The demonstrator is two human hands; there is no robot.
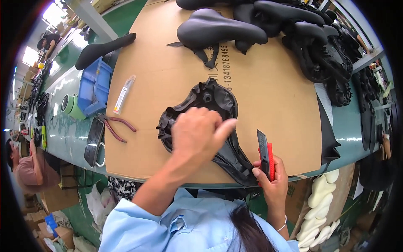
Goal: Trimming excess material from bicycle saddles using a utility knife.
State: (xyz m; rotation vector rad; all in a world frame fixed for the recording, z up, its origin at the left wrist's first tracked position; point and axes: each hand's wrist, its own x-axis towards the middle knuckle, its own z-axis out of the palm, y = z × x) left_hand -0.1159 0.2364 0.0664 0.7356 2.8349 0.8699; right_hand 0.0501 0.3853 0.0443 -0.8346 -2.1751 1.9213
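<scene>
A black bicycle saddle (228, 103) lies upside down on the cardboard sheet in front of me. Its wide end points away, and loose cover material bunches in folds around its rim. My left hand (196, 131) is over the wide part, fingers curled downward and thumb sticking out to the right; whatever the fingers grip is hidden beneath the hand. My right hand (273, 179), by the narrow nose of the saddle, is closed around a red-handled utility knife (271, 160). The knife's dark blade points up and away, clear of the saddle.
The cardboard sheet (138, 101) covers the green table. Several black saddles (218, 29) are heaped at the back and right. Left are pliers (117, 126), a slim clear packet (124, 95), a blue bin (93, 86), a phone (94, 140) and a single saddle (103, 51). Other people work farther off.
</scene>
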